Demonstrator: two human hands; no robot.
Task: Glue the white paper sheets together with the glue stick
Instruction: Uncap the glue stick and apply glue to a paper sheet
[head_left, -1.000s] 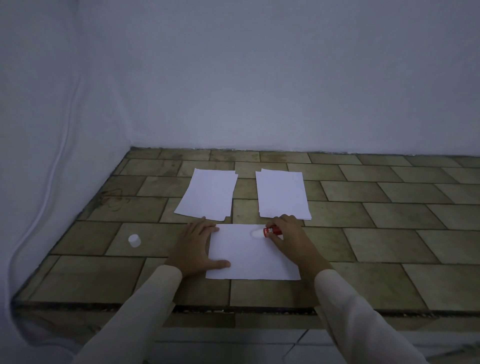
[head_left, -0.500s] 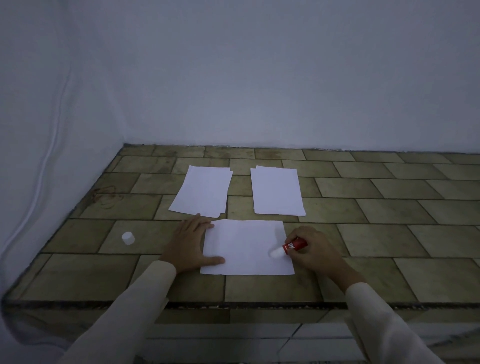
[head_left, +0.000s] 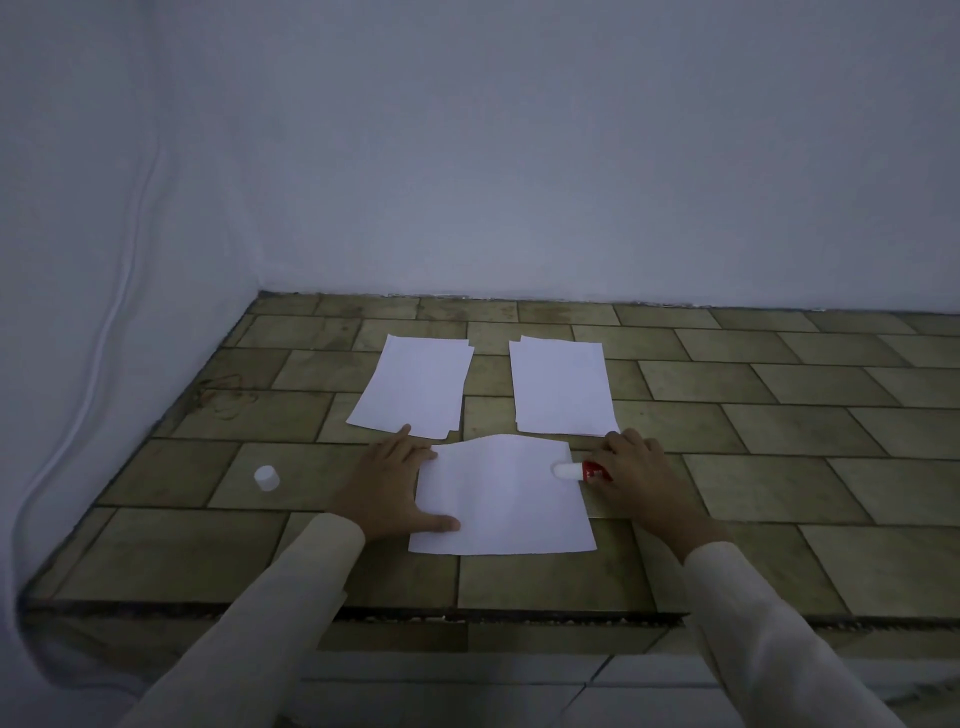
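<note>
A white paper sheet (head_left: 501, 499) lies on the tiled ledge close to me, its far edge slightly lifted. My left hand (head_left: 387, 491) rests flat on the sheet's left edge, fingers straight, thumb on the paper. My right hand (head_left: 636, 475) grips a red glue stick (head_left: 582, 471), whose white tip touches the sheet near its right edge. Two more stacks of white paper lie farther back: the left stack (head_left: 415, 384) and the right stack (head_left: 561, 387).
The glue stick's white cap (head_left: 266, 477) stands on the tiles to the left of my left hand. The tiled ledge (head_left: 779, 467) meets white walls at the back and left. A white cable (head_left: 111, 312) runs down the left wall. The ledge's front edge lies under my forearms.
My right hand has swept the glue stick from the sheet's upper middle to its lower right, then back up along the right edge. My left hand has stayed on the sheet.
</note>
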